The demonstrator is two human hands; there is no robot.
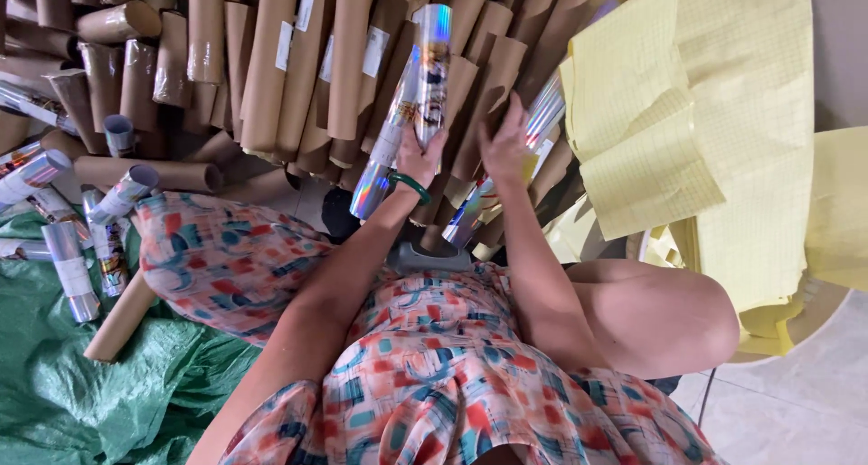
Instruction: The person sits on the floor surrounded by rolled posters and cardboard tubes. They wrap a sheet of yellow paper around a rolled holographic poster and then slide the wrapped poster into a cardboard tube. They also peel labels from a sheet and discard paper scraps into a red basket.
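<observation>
The left hand (418, 160) grips a shiny foil-wrapped tube (404, 112), its fingers closed around the lower middle of the tube. The tube stands tilted, its top end leaning up and to the right, its lower end pointing down toward the person's lap. It is held up in front of a big heap of brown cardboard tubes (271, 67) that fills the upper part of the view. A green bangle (411, 186) sits on the left wrist.

The right hand (503, 147) rests just beside the left, its fingers spread open and laid flat against a second shiny tube (508, 168), which leans in the heap among the brown ones. The fingers are touching that tube and the cardboard next to it rather than wrapping around anything.

To the right of the hands, a stack of pale yellow gridded sheets (714, 112) hangs over and covers that side of the heap. On the left, more foil-wrapped tubes (68, 257) lie on a green tarp (90, 384) spread on the floor, with one plain brown tube (119, 318) lying beside them. The person wears a dress (434, 356) with an orange, teal and white pattern, and a bare knee (660, 316) shows on the right, below the yellow sheets.
</observation>
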